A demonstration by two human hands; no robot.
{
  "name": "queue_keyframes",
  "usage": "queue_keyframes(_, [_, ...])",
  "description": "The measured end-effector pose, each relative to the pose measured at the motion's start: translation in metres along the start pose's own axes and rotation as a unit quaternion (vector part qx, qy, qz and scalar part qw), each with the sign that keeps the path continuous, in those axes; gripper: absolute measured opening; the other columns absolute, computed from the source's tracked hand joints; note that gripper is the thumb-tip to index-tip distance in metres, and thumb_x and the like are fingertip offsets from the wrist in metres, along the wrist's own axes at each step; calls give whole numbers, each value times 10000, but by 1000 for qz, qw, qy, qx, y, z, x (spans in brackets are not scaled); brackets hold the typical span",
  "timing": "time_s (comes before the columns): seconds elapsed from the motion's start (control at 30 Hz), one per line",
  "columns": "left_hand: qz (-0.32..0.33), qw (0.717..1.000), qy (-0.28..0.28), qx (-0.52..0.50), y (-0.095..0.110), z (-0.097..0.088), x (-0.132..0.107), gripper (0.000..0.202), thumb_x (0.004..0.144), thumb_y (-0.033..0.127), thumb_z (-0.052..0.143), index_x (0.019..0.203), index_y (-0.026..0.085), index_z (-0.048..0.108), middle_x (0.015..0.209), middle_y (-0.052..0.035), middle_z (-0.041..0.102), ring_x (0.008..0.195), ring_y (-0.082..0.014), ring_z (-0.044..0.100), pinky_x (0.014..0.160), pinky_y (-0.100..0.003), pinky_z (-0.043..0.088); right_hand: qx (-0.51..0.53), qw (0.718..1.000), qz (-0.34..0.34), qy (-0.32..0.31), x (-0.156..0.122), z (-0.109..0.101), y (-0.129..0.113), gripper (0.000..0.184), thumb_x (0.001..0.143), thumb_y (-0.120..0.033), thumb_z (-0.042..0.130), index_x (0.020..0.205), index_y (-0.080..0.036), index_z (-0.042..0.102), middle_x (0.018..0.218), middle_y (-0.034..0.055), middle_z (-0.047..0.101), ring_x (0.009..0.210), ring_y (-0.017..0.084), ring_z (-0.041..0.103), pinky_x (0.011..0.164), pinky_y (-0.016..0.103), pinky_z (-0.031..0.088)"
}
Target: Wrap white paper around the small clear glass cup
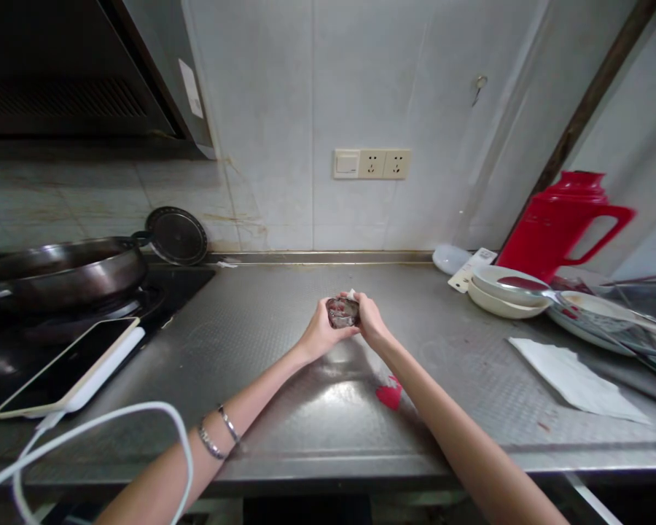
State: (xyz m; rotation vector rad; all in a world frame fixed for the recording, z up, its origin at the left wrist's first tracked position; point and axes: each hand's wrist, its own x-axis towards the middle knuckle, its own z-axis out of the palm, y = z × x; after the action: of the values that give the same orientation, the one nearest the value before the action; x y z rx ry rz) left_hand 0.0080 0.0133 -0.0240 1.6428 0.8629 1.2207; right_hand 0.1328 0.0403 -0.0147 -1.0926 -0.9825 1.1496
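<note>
A small, round, dark red-brown thing with a glossy, pale-streaked face [343,313] is held up over the steel counter; I cannot make out whether it is a jar, a dish or something else. My left hand [321,329] curls round its left side and underside, the thumb along the bottom. From the right, my right hand [369,318] closes against its other edge. A bit of something white, perhaps tissue [352,294], shows at the right fingertips. Below the hands, a torn-looking red piece [389,394] lies on the counter, partly beside my right forearm.
At left, a pan [71,273] sits on the stove, with a round dark lid-like disc [176,235] behind. A phone [68,368] and white cable [158,405] are near my left arm. At right stand stacked bowls [508,300], a red thermos [558,226] and a white napkin [574,375].
</note>
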Motion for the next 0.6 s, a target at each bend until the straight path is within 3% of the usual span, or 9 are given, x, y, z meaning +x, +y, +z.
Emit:
queue_keyframes(0.3, [19, 976, 137, 170, 5, 5, -3, 756, 599, 340, 798, 1170, 153, 339, 1177, -155, 505, 1114, -285, 529, 935, -436, 427, -41, 997, -67, 0, -9, 4, 1, 319, 728, -380, 392, 704, -174, 635, 666, 15, 656, 696, 183, 565, 645, 254, 416])
queue_keyframes(0.47, [4, 964, 153, 216, 6, 0, -2, 743, 632, 323, 762, 1201, 101, 339, 1182, -203, 489, 1140, -324, 510, 936, -450, 422, -82, 991, -104, -14, -22, 10, 2, 298, 744, -394, 405, 601, -183, 559, 602, -5, 588, 635, 160, 490, 589, 245, 353])
queue_keyframes(0.6, [-2, 972, 130, 193, -2, 1, -2, 894, 594, 337, 780, 1294, 74, 290, 1274, -251, 442, 1230, -359, 438, 1007, -498, 360, -99, 988, -117, -10, -18, 8, 4, 320, 754, -422, 395, 596, -185, 541, 592, -3, 578, 620, 160, 480, 589, 253, 353])
